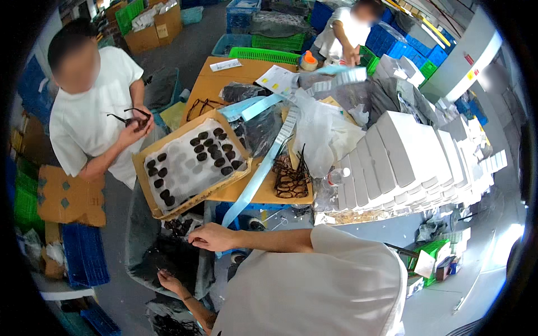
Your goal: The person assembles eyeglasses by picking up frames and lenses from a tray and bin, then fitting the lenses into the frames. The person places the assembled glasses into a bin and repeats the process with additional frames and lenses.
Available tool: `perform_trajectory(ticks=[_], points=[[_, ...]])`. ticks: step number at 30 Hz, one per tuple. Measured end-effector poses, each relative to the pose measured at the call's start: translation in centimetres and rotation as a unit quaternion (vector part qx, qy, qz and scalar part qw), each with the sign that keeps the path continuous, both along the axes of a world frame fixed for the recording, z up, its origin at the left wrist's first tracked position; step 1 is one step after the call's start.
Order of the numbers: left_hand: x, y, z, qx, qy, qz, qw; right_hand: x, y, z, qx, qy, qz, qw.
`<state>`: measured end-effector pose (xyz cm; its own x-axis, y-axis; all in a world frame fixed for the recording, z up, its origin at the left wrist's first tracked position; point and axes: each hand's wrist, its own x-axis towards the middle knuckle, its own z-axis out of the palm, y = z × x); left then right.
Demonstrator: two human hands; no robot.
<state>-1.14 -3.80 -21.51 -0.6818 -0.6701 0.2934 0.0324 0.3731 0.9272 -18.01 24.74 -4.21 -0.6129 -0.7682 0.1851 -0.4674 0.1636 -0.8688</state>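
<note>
Two hands [214, 237], grip unclear, at one grey bin [135, 252], near one tray [207, 195] of many dark lenses [203, 135]

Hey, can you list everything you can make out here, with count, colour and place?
Table: one, tan, centre
Cardboard tray: one, brown, table's left edge
Oval pieces: about twenty, dark, inside tray
Glasses frames: pile, uncounted, dark, table's near edge
Strips: several, light blue, across table
White boxes: many, stacked right
Bottle: one, clear, beside boxes
Bin: one, grey, below tray
Green crates: several, around edges
Blue crates: several, around edges
Co-workers: two, white shirts, left and far side
Right hand: one, bare, near bin's right side
Left hand: one, bare, at bin's lower side
</note>
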Motion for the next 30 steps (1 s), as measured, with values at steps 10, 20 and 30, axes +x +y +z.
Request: perform_trajectory(ticks=[10, 20, 30], points=[[-4.2, 4.7, 10.9, -0.385, -0.048, 0.001, 0.922, -1.0, -0.4, 0.1, -0.023, -0.316, -0.010, 0.948], [-3.3, 12.0, 18.3, -0.418, -0.174, -0.280, 0.846, -1.3, -0.6, -0.6, -0.068, -0.343, -0.045, 0.936], [-7.4, 14.3, 17.8, 0.514, -0.002, -0.435, 0.740, 0.9, 1.0, 1.9, -0.184, -0.068, -0.155, 0.968]])
